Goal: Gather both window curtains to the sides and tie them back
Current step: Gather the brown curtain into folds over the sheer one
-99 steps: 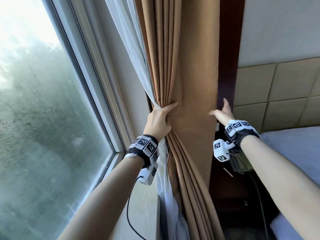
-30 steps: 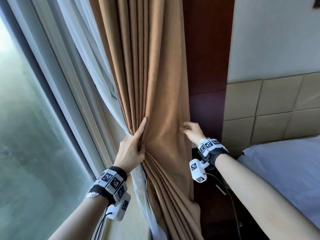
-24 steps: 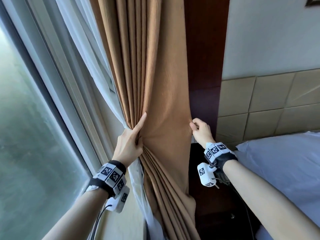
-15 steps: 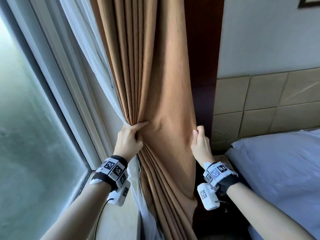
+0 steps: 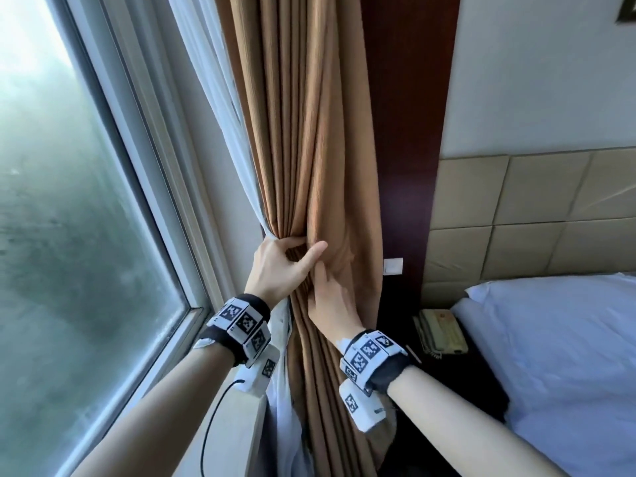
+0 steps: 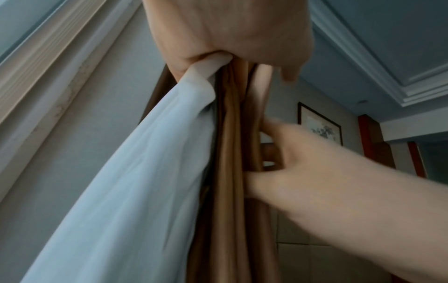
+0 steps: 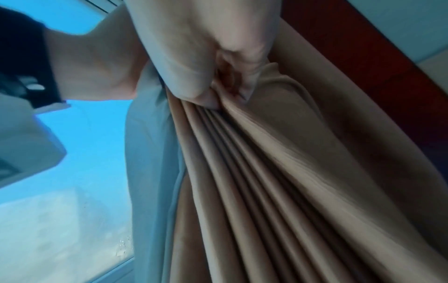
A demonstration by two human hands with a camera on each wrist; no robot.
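The left hand [image 5: 278,270] is clamping the brown curtain [image 5: 320,132] at its gathered waist, fingers curled around the bunched pleats and thumb stretched out across the front toward three o'clock. Caught in that same grip is the white sheer curtain [image 5: 220,108], which is hanging along the brown one's nine o'clock side against the window frame [image 5: 148,173]; from the left wrist view the sheer [image 6: 135,181] is spilling down out of the fist beside the brown folds [image 6: 232,172]. The right hand [image 5: 335,304] is sitting just below and at four o'clock of the left, touching it, fingers tucked into the fabric and pinching a fold; the right wrist view is showing fingertips [image 7: 232,80] dug into the pleats [image 7: 278,181], though that picture is blurred. So both hands are holding cloth, neither spread wide. The brown curtain is hanging in a tight column in front of a dark wood panel [image 5: 409,132], fanning out again below the two grips. At three o'clock of the hands a small white wall plate [image 5: 393,266] is showing on the panel, with the padded headboard [image 5: 537,215] further round in the same direction. Down at four o'clock a beige telephone [image 5: 440,330] is lying on a dark nightstand just beside the bed [image 5: 568,356] and its white bedding. At nine o'clock the window glass [image 5: 69,218] is looking hazy.
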